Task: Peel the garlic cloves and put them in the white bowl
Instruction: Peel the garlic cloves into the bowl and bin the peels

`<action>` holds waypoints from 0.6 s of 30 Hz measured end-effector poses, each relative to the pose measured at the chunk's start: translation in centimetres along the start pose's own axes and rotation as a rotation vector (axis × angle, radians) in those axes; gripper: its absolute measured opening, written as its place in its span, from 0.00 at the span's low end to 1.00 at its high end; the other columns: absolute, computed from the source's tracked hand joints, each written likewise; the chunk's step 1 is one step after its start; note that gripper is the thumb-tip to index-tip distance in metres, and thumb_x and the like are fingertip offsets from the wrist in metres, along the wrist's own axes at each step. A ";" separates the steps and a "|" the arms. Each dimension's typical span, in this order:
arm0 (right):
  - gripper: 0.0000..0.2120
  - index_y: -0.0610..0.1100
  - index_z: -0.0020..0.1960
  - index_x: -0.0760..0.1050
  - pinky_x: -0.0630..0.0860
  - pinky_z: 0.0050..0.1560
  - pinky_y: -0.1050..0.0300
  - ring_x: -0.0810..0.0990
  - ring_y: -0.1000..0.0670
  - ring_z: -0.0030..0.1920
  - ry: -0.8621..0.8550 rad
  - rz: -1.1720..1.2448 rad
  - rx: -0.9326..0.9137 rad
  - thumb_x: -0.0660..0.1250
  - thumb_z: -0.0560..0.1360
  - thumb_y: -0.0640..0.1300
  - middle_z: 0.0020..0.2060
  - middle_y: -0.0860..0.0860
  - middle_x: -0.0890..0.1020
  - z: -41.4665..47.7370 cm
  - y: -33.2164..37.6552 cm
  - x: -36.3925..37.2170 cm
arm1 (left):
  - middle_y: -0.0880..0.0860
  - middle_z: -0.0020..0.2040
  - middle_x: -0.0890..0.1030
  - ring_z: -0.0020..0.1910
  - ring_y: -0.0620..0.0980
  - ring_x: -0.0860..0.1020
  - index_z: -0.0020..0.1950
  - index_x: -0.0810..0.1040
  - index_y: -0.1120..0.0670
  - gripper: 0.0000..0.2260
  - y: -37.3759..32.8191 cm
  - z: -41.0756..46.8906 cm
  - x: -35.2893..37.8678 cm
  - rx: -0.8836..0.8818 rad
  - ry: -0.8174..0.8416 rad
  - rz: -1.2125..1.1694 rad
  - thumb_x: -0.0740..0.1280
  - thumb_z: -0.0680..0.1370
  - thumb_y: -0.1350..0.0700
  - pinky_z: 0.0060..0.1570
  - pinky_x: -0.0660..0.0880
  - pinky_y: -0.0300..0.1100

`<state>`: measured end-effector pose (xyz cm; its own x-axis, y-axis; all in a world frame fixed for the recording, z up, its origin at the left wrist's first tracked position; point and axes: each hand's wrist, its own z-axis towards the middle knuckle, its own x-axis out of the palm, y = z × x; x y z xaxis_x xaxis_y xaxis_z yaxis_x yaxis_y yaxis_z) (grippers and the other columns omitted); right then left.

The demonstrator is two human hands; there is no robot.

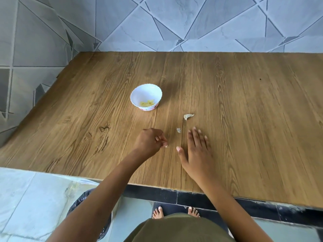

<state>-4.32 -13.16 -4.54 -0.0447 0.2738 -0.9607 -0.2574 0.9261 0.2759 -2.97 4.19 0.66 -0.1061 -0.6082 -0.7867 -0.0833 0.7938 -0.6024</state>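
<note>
Head view: left hand [150,142] pinches a pale bit [165,146], right hand [197,151] lies flat

A wood-grain counter [244,110] fills most of the view, set into a corner of grey tiled wall [174,23]. Below its near edge lies pale floor [26,198], with a bin [78,203] lined in black at the lower left and two bare feet [158,213] on a darker strip. Both hands are at the near middle of the counter, close together but apart. The right hand rests palm down, its grip wide: fingers straight and spread, holding nothing. The left hand's grip is narrow, its fingers curled, with thumb and fingertips pinching the bit. Whether that bit is clove or skin I cannot tell. The white bowl [145,91] stands upright farther back, left of centre, well apart from both hands. Peeled yellowish cloves [147,103] lie in its bottom. A larger skin [188,116] lies on the counter between bowl and right hand. A smaller skin [178,130] lies nearer, just left of the right hand's fingertips.
</note>
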 end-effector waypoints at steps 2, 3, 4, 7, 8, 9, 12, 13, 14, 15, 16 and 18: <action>0.32 0.42 0.77 0.43 0.34 0.73 0.54 0.40 0.48 0.76 -0.007 -0.008 -0.001 0.44 0.80 0.60 0.76 0.45 0.45 0.0 0.0 0.1 | 0.45 0.37 0.79 0.38 0.40 0.74 0.40 0.82 0.53 0.02 0.1 0.0 0.5 -0.016 -0.037 0.058 0.72 0.72 0.59 0.34 0.66 0.29; 0.32 0.42 0.77 0.43 0.34 0.73 0.54 0.40 0.48 0.76 -0.013 -0.004 -0.001 0.43 0.80 0.60 0.76 0.45 0.44 0.0 0.1 0.2 | 0.44 0.37 0.78 0.38 0.40 0.74 0.40 0.82 0.52 0.02 0.1 0.0 0.6 -0.023 -0.051 0.071 0.72 0.72 0.59 0.34 0.65 0.29; 0.32 0.42 0.77 0.43 0.34 0.72 0.54 0.40 0.48 0.76 -0.018 0.005 -0.003 0.44 0.80 0.60 0.77 0.45 0.44 0.0 0.1 0.3 | 0.44 0.37 0.78 0.38 0.40 0.74 0.40 0.82 0.52 0.03 0.2 0.0 0.6 -0.026 -0.054 0.069 0.72 0.72 0.58 0.34 0.66 0.30; 0.30 0.42 0.76 0.51 0.41 0.74 0.54 0.44 0.48 0.76 -0.052 0.107 -0.039 0.50 0.80 0.58 0.77 0.45 0.49 -0.2 0.0 0.0 | 0.48 0.36 0.82 0.36 0.41 0.77 0.38 0.83 0.53 0.03 0.6 0.0 0.2 -0.025 -0.009 -0.096 0.73 0.71 0.60 0.37 0.72 0.31; 0.28 0.42 0.75 0.57 0.49 0.74 0.54 0.50 0.47 0.76 -0.080 0.199 -0.071 0.55 0.80 0.55 0.76 0.45 0.55 -0.3 0.1 -0.2 | 0.51 0.36 0.83 0.36 0.44 0.80 0.39 0.83 0.55 0.03 0.9 -0.2 0.1 -0.048 0.015 -0.242 0.73 0.71 0.62 0.39 0.76 0.34; 0.24 0.41 0.72 0.65 0.58 0.71 0.56 0.59 0.46 0.74 -0.119 0.314 -0.111 0.60 0.79 0.51 0.73 0.44 0.63 -0.4 0.3 -0.5 | 0.53 0.38 0.83 0.38 0.48 0.82 0.40 0.83 0.56 0.03 1.1 -0.5 -0.1 -0.087 0.030 -0.401 0.73 0.71 0.63 0.42 0.79 0.37; 0.16 0.41 0.63 0.75 0.73 0.56 0.63 0.78 0.52 0.56 -0.126 0.673 -0.120 0.66 0.76 0.43 0.56 0.47 0.80 -0.2 1.2 -1.2 | 0.54 0.40 0.84 0.42 0.48 0.82 0.45 0.83 0.56 0.04 1.6 -1.3 0.2 -0.166 0.061 -0.734 0.71 0.73 0.64 0.42 0.79 0.36; 0.14 0.41 0.61 0.76 0.76 0.52 0.63 0.80 0.54 0.51 -0.058 0.809 -0.065 0.66 0.76 0.42 0.53 0.48 0.81 0.2 1.6 -1.5 | 0.53 0.40 0.84 0.42 0.47 0.83 0.46 0.82 0.56 0.05 1.5 -1.4 0.3 -0.166 0.070 -0.785 0.70 0.74 0.64 0.42 0.79 0.35; 0.12 0.42 0.59 0.77 0.77 0.47 0.64 0.81 0.56 0.46 0.023 0.953 0.002 0.66 0.76 0.42 0.49 0.49 0.82 0.6 2.0 -1.7 | 0.53 0.40 0.84 0.43 0.47 0.83 0.47 0.82 0.56 0.05 1.5 -1.5 0.3 -0.157 0.073 -0.814 0.70 0.74 0.64 0.42 0.78 0.35; 0.09 0.42 0.55 0.78 0.78 0.43 0.65 0.82 0.58 0.42 0.089 1.088 0.061 0.67 0.76 0.41 0.45 0.49 0.83 1.0 2.2 -1.9 | 0.54 0.40 0.84 0.42 0.48 0.83 0.47 0.82 0.56 0.06 1.3 -1.5 0.2 -0.145 0.072 -0.829 0.70 0.74 0.64 0.42 0.78 0.35; 0.06 0.43 0.51 0.79 0.77 0.39 0.66 0.82 0.58 0.39 0.124 1.192 0.105 0.67 0.76 0.40 0.42 0.49 0.83 1.3 2.4 -2.0 | 0.54 0.40 0.85 0.42 0.48 0.83 0.48 0.82 0.56 0.05 1.2 -1.5 0.1 -0.132 0.070 -0.836 0.70 0.74 0.64 0.41 0.78 0.35; 0.03 0.43 0.45 0.80 0.77 0.36 0.66 0.81 0.57 0.35 0.131 1.312 0.132 0.68 0.75 0.38 0.36 0.48 0.83 2.0 2.4 -2.2 | 0.53 0.38 0.84 0.41 0.47 0.83 0.48 0.82 0.59 0.04 1.0 -1.4 -0.2 -0.111 0.072 -0.825 0.71 0.74 0.63 0.40 0.78 0.35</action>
<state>-2.95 -11.01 -1.71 -0.2808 0.9594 0.0252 0.1430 0.0159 0.9896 -4.45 5.05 0.40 -0.0315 -0.9958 -0.0855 -0.2588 0.0908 -0.9617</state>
